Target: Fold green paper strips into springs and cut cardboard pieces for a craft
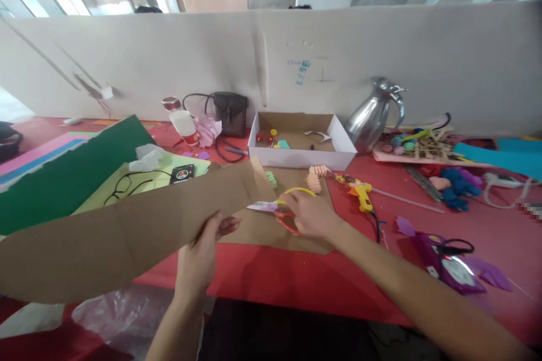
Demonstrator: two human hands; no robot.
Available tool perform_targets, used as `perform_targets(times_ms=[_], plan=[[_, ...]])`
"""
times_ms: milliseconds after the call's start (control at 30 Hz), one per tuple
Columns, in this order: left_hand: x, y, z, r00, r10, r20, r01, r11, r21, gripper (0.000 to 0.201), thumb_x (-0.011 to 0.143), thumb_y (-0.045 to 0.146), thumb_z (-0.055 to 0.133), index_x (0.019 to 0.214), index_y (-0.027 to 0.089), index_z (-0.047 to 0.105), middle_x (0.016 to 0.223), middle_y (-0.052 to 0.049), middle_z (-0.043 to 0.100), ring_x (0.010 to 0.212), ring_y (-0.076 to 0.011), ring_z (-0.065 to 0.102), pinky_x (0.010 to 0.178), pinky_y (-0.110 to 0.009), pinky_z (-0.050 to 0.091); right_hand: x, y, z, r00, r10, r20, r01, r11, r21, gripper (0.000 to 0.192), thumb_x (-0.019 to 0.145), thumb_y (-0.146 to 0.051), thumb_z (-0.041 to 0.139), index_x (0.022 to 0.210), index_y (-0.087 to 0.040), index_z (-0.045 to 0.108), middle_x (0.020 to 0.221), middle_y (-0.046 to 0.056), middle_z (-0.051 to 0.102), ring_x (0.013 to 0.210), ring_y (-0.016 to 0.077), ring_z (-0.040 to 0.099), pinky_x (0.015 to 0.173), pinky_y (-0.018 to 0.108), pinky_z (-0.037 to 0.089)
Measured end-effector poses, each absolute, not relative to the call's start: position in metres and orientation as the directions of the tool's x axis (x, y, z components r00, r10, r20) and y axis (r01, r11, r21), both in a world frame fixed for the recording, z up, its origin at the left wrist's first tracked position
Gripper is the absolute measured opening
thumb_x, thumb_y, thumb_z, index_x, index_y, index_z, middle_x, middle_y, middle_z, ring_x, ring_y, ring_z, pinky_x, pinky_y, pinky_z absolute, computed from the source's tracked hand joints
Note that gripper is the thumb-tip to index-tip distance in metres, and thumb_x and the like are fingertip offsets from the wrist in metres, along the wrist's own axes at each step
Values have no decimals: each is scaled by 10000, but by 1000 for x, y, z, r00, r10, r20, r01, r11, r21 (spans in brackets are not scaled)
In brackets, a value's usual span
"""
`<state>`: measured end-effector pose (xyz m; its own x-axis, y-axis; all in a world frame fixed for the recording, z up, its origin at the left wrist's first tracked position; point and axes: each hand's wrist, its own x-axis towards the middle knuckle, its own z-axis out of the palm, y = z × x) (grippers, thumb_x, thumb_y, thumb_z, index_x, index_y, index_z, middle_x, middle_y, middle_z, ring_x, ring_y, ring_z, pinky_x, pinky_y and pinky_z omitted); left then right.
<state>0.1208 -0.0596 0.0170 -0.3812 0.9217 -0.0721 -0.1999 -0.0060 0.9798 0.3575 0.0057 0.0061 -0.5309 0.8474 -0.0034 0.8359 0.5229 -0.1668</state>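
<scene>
My left hand (pixel 202 256) grips the lower edge of a long brown cardboard strip (pixel 127 231) that slants up from the lower left toward the middle of the red table (pixel 296 276). My right hand (pixel 311 215) holds scissors (pixel 284 206) with yellow and red handles. Their blades point left at the right end of the strip. Under the right hand lies a flat cardboard sheet (pixel 271 234). Small folded paper pieces, green (pixel 271 179) and peach (pixel 314 179), sit just beyond the scissors.
An open white cardboard box (pixel 300 144) stands behind, with a metal jug (pixel 375 115) to its right. A yellow glue gun (pixel 359 190), a purple craft piece (pixel 449 262), green paper (pixel 63 172), glasses (pixel 122 186) and a small dark bag (pixel 231 113) lie around. A white partition backs the table.
</scene>
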Motion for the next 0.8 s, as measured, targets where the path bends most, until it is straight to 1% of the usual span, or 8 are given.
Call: perform_targets(times_ms=[100,167,233,300,367,467,600,800], plan=[[125,-54,29,-369,928,-51,-330,-79,941,166,730,274,626,761,115,666,707,-87,726,718,-230,697,727,-352,537,367,-20,14,-421,907,-3,875,405,-264,721,749,-67,482,1438,-262,393,1198,118,605,1035,276,597,817,365,463],[127,-52,35,-386,922,-25,-327,-111,939,184,743,286,602,723,110,654,687,-88,712,664,-194,672,642,-296,510,378,-41,14,-311,949,-46,849,256,-463,657,779,-118,524,1409,-293,454,1231,111,602,1063,282,600,882,402,459],[130,-49,39,-414,910,-15,-276,-110,955,207,765,306,604,679,119,631,657,-65,687,576,-137,616,538,-237,446,388,-64,13,-313,939,-146,661,105,-743,564,812,-244,603,1366,-304,509,1222,87,620,1131,286,574,957,442,442],[136,-46,42,-444,896,-22,-244,-98,965,226,769,322,627,643,138,590,596,-23,639,475,-88,524,451,-210,368,395,-87,11,-386,885,-259,371,-108,-922,685,753,-350,722,1388,-317,468,1231,69,617,1172,275,550,998,445,432],[143,-43,46,-475,880,-29,-250,-102,963,246,754,332,660,624,159,542,521,18,574,408,-68,441,390,-202,300,396,-106,9,-399,870,-290,133,-257,-957,713,716,-429,757,1365,-329,480,1207,75,613,1141,268,557,955,433,467],[157,-39,50,-479,878,-24,-269,-121,956,309,757,375,677,607,179,491,454,42,510,365,-65,380,346,-202,230,389,-125,7,-407,870,-280,-60,-331,-942,538,757,-557,677,1241,-347,573,1089,80,618,974,244,600,816,407,517],[176,-41,47,-404,915,-19,-257,-94,962,420,808,492,623,568,183,471,436,28,510,339,-64,349,342,-213,200,377,-127,6,-446,858,-254,-100,-330,-939,451,764,-623,633,1092,-313,634,845,48,586,685,184,557,647,356,507],[199,-54,28,-263,962,-67,-158,26,987,569,834,610,523,471,175,475,422,11,458,365,-69,334,377,-232,195,359,-121,3,-435,864,-252,-162,-351,-922,622,720,-709,616,1188,-303,560,737,5,510,562,134,458,546,298,451]])
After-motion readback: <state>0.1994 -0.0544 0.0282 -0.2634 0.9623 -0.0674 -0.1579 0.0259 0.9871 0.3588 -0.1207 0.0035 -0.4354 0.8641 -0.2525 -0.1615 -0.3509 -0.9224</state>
